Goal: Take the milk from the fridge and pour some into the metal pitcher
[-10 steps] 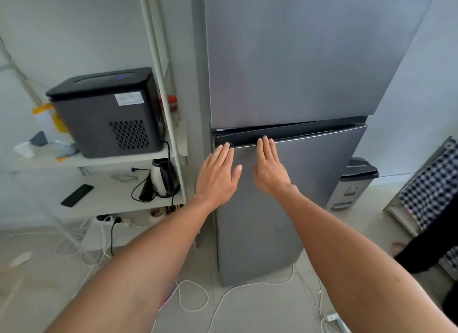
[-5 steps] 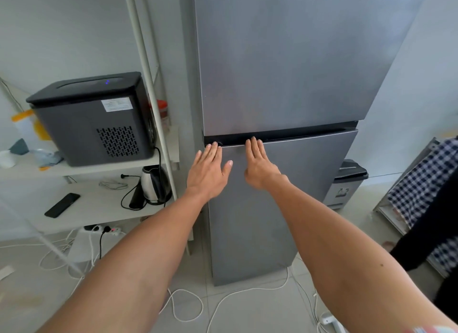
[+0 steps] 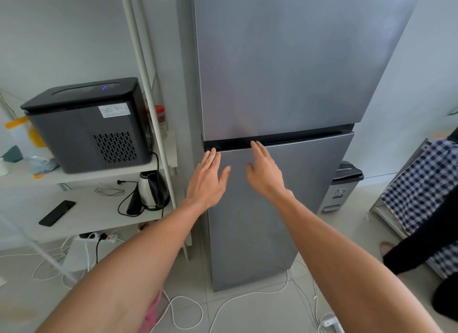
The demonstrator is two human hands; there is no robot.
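Your left hand (image 3: pixel 207 181) lies flat and open, fingertips at the dark handle groove (image 3: pixel 297 138) atop the lower door (image 3: pixel 285 208) of the grey fridge (image 3: pixel 285 60). Your right hand (image 3: pixel 264 174) is likewise open, holding nothing, its fingertips at the same groove. Both doors closed; milk not visible.

white label (image 3: pixel 114 110) on black appliance (image 3: pixel 89 127), print too small to read
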